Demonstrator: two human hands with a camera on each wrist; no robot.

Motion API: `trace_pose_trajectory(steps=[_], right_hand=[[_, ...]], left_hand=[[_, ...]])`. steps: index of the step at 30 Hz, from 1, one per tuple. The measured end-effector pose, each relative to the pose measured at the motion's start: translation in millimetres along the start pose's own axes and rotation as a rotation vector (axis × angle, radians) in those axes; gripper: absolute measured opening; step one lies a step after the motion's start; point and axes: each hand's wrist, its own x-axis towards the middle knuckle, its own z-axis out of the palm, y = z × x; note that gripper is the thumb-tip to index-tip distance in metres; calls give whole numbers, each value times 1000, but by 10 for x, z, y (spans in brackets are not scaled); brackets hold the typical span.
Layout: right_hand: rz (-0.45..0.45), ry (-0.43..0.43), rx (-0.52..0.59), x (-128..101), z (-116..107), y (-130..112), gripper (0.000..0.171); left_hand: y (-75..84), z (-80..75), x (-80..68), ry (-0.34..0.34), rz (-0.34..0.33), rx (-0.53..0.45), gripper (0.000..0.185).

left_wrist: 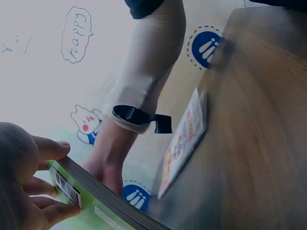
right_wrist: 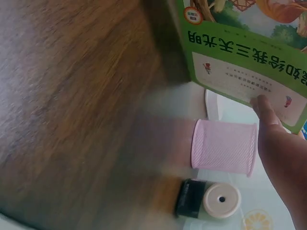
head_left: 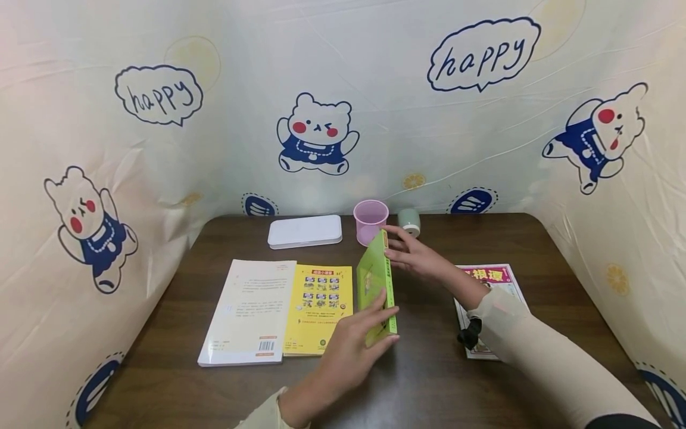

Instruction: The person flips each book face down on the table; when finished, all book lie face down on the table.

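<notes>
A green book [head_left: 377,286] stands on edge over the middle of the table, its spine facing up and right in the head view. My left hand [head_left: 356,339] grips its near end, with the thumb on one side and fingers on the other; the left wrist view shows fingertips by a barcode. At the far end my right hand [head_left: 415,253] holds the book, its thumb [right_wrist: 266,111] lying on the illustrated cover [right_wrist: 240,60]. Left of the book lie a yellow book [head_left: 320,310] and a white book [head_left: 249,313], back covers up.
Behind the hands are a pink mesh cup [head_left: 370,219], a small pale green device [head_left: 409,221] and a white flat case [head_left: 305,232]. A magazine [head_left: 495,275] with a pink title band lies under the right forearm. A printed cloth surrounds the wooden table [head_left: 423,381].
</notes>
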Motion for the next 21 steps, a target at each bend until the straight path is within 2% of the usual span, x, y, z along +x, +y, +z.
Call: trace_pose_trajectory(steps=[5, 12, 16, 21], right_hand=[[11, 7, 10, -70, -68, 58, 70], [11, 37, -92, -148, -163, 97, 67], [29, 57, -126, -174, -204, 123, 64], [44, 67, -166, -205, -236, 158, 67]], left_hand=[[-69, 92, 25, -7, 41, 11, 45], [-230, 247, 38, 35, 121, 2, 48], [-302, 311, 35, 33, 117, -4, 57], [-341, 378, 20, 8, 68, 9, 68]])
